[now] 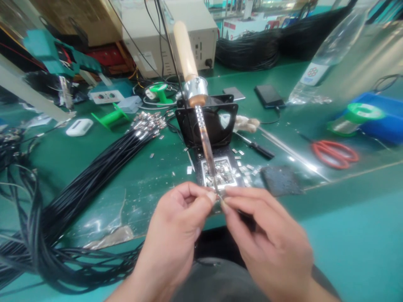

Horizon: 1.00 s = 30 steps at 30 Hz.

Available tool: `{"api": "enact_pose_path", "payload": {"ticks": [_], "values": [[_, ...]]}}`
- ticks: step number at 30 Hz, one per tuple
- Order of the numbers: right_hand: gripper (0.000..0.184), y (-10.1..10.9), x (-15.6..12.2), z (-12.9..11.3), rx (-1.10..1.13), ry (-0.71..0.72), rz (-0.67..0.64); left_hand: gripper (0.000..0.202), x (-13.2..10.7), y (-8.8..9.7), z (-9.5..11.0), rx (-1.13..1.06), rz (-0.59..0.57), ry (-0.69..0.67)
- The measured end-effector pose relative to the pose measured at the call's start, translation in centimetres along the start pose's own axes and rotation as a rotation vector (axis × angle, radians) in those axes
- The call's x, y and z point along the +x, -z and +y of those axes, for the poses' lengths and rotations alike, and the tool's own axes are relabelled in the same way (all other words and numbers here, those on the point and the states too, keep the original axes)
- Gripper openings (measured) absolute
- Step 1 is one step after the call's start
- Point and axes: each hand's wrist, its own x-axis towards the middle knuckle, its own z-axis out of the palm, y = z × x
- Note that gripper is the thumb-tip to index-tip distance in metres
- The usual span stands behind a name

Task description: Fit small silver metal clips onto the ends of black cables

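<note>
Both hands meet at the tip of a wooden-handled soldering iron (206, 140), which slants down toward me from a black fan frame (185, 126). My left hand (179, 222) is closed, thumb and forefinger pinched just left of the tip. What it pinches is too small to name. Fingers of my right hand (267, 226) pinch right of the tip, with a thin pale strand showing at their ends; its kind is unclear. Just beyond the fingertips lies a white-rimmed tray (233, 181) of small metal connector pieces, with more pieces scattered beside it.
A bundle of black cables (94, 163) with metal ends lies at left. Red-handled scissors (335, 153), a dark pad (280, 180), a screwdriver (261, 149) and a solder spool (359, 117) are on the right. A plastic bottle (317, 73) and a beige machine (170, 37) stand behind.
</note>
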Motion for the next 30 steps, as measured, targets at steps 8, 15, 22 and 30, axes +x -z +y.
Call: {"api": "enact_pose_path", "payload": {"ticks": [8, 15, 22, 30], "values": [[0.012, -0.2, -0.1, 0.0, 0.021, -0.005, 0.001, 0.019, -0.2, 0.0, 0.2, -0.010, -0.013, -0.008], [0.012, -0.3, -0.3, 0.0, 0.045, -0.010, -0.007, 0.018, -0.2, 0.2, -0.2, -0.032, -0.012, 0.006], [0.012, -0.1, -0.6, -0.1, 0.050, -0.026, 0.000, 0.020, -0.2, 0.2, -0.4, -0.012, -0.016, 0.012], [0.013, 0.5, -1.2, 0.2, 0.206, -0.261, -0.043, 0.028, -1.0, 0.8, -1.3, -0.035, -0.045, 0.070]]}}
